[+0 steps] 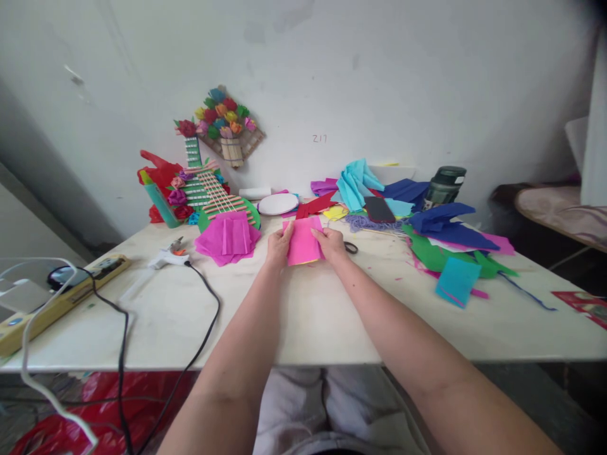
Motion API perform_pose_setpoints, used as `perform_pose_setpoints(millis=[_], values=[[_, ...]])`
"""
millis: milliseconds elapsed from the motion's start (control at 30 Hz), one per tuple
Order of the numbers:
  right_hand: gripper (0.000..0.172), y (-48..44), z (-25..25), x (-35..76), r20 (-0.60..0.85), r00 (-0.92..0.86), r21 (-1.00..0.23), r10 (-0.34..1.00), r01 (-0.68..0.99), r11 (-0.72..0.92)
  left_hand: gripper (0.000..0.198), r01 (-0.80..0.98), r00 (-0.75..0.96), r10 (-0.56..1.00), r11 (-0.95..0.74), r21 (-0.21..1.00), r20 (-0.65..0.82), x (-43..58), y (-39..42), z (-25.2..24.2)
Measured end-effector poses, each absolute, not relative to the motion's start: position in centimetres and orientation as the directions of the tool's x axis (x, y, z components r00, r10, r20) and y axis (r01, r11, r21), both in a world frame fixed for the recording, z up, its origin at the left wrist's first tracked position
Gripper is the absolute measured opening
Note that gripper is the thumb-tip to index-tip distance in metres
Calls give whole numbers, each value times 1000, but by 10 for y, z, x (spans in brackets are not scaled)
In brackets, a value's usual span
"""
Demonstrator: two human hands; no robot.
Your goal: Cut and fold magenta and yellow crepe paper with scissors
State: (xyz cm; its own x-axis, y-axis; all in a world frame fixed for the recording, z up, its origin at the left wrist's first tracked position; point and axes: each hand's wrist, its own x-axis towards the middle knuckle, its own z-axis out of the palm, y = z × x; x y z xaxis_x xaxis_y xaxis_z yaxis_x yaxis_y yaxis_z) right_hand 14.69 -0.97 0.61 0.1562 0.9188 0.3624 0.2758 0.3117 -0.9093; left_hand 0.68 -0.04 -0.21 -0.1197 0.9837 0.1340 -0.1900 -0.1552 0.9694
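A square of pink crepe paper [305, 241] is held up over the middle of the table, a thin yellow edge showing along its bottom. My left hand [281, 245] grips its left side, thumb on the front. On the right side, my right hand [331, 244] pinches it the same way. Black scissor handles [351, 248] peek out just beyond my right hand; the rest of the scissors is hidden. To the left lies a stack of magenta crepe paper [228, 239].
A white glue gun [169, 256] with a black cord lies at the left, near a yellow power strip [109, 268]. Behind stand paper-flower crafts [222, 196] and a green bottle [160, 199]. Coloured paper, a phone [379, 210] and a dark flask [444, 187] crowd the right.
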Motion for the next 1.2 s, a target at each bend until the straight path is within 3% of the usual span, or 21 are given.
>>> perform_pose_setpoints(millis=[200, 300, 467, 533, 600, 667, 733, 833, 967, 1200], values=[[37, -3, -1, 151, 339, 217, -932, 915, 211, 295, 40, -351, 157, 987, 14, 936, 44, 5, -4, -5], [36, 1, -6, 150, 323, 212, -943, 923, 159, 293, 38, -382, 199, 979, 36, 923, 44, 4, -6, -5], [40, 1, -4, 147, 279, 132, -959, 951, 98, 267, 35, -510, -51, 982, -181, 841, 180, -2, 0, -3], [39, -3, -1, 145, 287, 63, -933, 956, 247, 263, 34, -549, -196, 958, -285, 786, 210, -7, 4, -2], [32, -12, 0, 138, 348, -63, -791, 935, 515, 329, 32, -566, -300, 930, -354, 744, 214, -11, 6, 0], [33, -25, -1, 126, 367, -284, -552, 886, 700, 453, 30, -570, -361, 907, -400, 718, 218, -15, 6, 1], [44, -41, -4, 110, 260, -537, -347, 803, 724, 596, 30, -568, -402, 887, -436, 698, 227, -17, 5, 4], [59, -56, -10, 92, 84, -711, -244, 698, 665, 706, 28, -562, -445, 871, -453, 692, 209, -18, 2, 6], [64, -41, -14, 97, 44, -634, -204, 772, 750, 629, 21, -566, -408, 895, -404, 719, 181, -15, 0, 7], [61, 11, -19, 149, 68, -256, -154, 964, 952, 263, 12, -570, -343, 934, -293, 767, 103, -11, 0, 4]])
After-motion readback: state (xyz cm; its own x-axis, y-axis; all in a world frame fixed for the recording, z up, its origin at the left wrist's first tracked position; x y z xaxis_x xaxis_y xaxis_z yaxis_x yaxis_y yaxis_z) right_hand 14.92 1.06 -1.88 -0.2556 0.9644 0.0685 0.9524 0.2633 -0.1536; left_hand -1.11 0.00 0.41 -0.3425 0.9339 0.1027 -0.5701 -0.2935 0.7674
